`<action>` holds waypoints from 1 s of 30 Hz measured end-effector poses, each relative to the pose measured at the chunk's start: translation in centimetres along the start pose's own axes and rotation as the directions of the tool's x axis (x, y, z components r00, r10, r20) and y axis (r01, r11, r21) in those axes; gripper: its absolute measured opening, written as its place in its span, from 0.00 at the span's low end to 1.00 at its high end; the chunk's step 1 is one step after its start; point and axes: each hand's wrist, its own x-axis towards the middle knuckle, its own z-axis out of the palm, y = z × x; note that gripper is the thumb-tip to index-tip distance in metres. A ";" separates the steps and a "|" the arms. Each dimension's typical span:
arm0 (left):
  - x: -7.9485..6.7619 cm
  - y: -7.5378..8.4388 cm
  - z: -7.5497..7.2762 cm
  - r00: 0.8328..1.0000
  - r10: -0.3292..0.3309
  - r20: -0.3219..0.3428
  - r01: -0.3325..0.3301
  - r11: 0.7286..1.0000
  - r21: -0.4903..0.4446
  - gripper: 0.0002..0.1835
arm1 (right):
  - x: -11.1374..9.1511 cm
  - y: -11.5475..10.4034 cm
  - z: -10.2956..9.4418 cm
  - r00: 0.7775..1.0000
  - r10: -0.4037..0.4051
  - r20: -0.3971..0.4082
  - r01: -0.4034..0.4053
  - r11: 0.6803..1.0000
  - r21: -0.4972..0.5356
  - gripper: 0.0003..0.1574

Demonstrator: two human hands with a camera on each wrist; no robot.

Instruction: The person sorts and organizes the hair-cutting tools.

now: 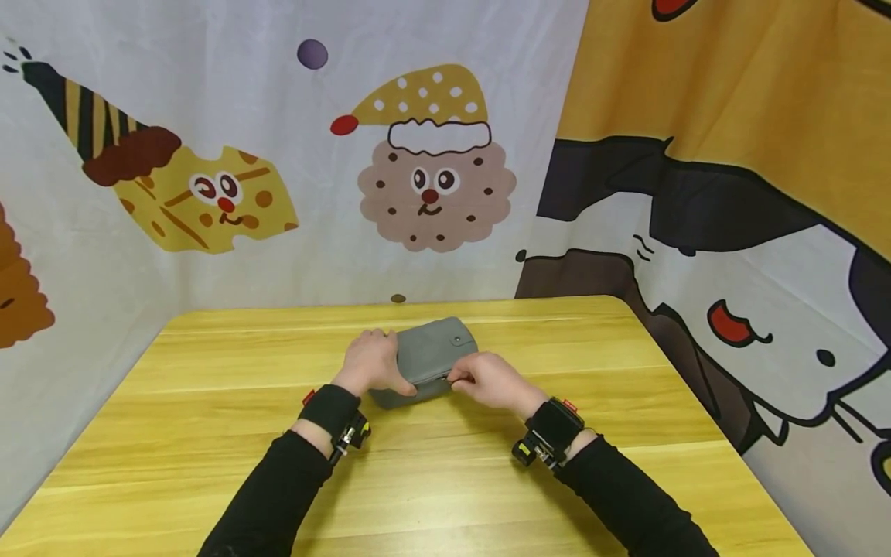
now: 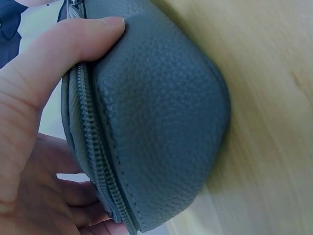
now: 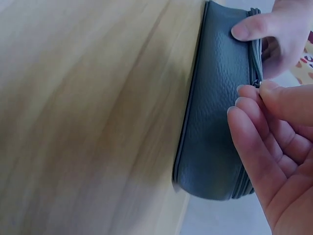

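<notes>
A grey leather-like zip pouch lies on the wooden table, a small snap tab near its far right corner. My left hand grips its left end, the thumb pressed on the near side just below the zip. In the left wrist view the zip teeth run along the edge of the pouch, with the fingers behind it. At the zip, my right hand pinches the small zip pull between thumb and index finger. The right wrist view shows that pinch close up beside the pouch; the fingertips mostly hide the pull.
The light wooden table spreads around the pouch. Behind it hangs a white curtain with cartoon food prints, and a cartoon-cat curtain hangs on the right. Each wrist wears a black band with a small camera.
</notes>
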 end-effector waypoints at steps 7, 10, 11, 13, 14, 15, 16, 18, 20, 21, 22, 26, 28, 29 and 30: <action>-0.1 0.1 -0.1 1.000 0.001 -0.004 -0.001 1.000 -0.004 0.59 | 0.5 -0.7 0.6 1.000 -0.023 0.009 0.024 0.999 -0.024 0.06; -0.2 0.1 -0.2 1.000 0.009 -0.017 -0.009 1.000 -0.010 0.58 | 0.7 -0.8 0.8 0.999 -0.039 0.010 0.040 0.999 -0.033 0.05; -0.2 0.1 -0.2 1.000 0.011 -0.021 -0.011 1.000 -0.012 0.58 | 0.8 -0.8 0.9 0.999 -0.044 0.012 0.044 0.998 -0.035 0.05; -0.3 0.1 -0.2 1.000 0.014 -0.026 -0.014 1.000 -0.014 0.58 | 0.9 -0.9 1.0 0.999 -0.051 0.014 0.051 0.998 -0.037 0.04; -0.3 0.1 -0.2 0.999 0.015 -0.028 -0.016 1.000 -0.014 0.57 | 0.9 -0.9 1.0 0.999 -0.052 0.014 0.053 0.998 -0.038 0.04; -0.3 0.1 -0.2 0.999 0.015 -0.028 -0.016 1.000 -0.012 0.57 | 0.9 -1.0 1.0 0.998 -0.054 0.015 0.054 0.998 -0.038 0.04; -0.3 0.1 -0.2 0.999 0.016 -0.029 -0.016 1.000 -0.011 0.57 | 1.0 -1.0 1.0 0.998 -0.054 0.017 0.055 0.998 -0.037 0.04; -0.3 0.1 -0.2 0.999 0.016 -0.032 -0.016 1.000 -0.008 0.57 | 1.0 -1.1 1.1 0.998 -0.056 0.023 0.057 0.998 -0.031 0.04; -0.3 0.1 -0.2 0.999 0.015 -0.032 -0.015 1.000 -0.006 0.57 | 1.0 -1.2 1.1 0.998 -0.056 0.030 0.057 0.998 -0.025 0.05; -0.3 0.1 -0.2 0.999 0.014 -0.032 -0.014 1.000 -0.003 0.57 | 1.0 -1.3 1.1 0.998 -0.057 0.034 0.058 0.998 -0.023 0.05; -0.3 0.1 -0.2 0.999 0.014 -0.032 -0.014 1.000 -0.003 0.58 | 1.0 -1.4 1.1 0.998 -0.058 0.037 0.059 0.998 -0.022 0.05; -0.3 0.2 -0.1 1.000 0.008 -0.023 -0.008 1.000 0.006 0.58 | 1.1 -1.5 1.1 0.996 -0.074 0.043 0.076 0.997 -0.032 0.05; -0.2 0.2 -0.1 1.000 0.007 -0.020 -0.006 1.000 0.009 0.57 | 1.1 -1.6 1.1 0.996 -0.079 0.047 0.081 0.996 -0.039 0.05; -0.2 0.2 -0.1 1.000 0.006 -0.019 -0.006 1.000 0.011 0.57 | 1.1 -1.7 1.1 0.995 -0.081 0.050 0.084 0.996 -0.043 0.05; -0.2 0.2 -0.1 1.000 0.006 -0.020 -0.005 1.000 0.011 0.57 | 1.1 -1.7 1.1 0.995 -0.079 0.053 0.082 0.996 -0.047 0.06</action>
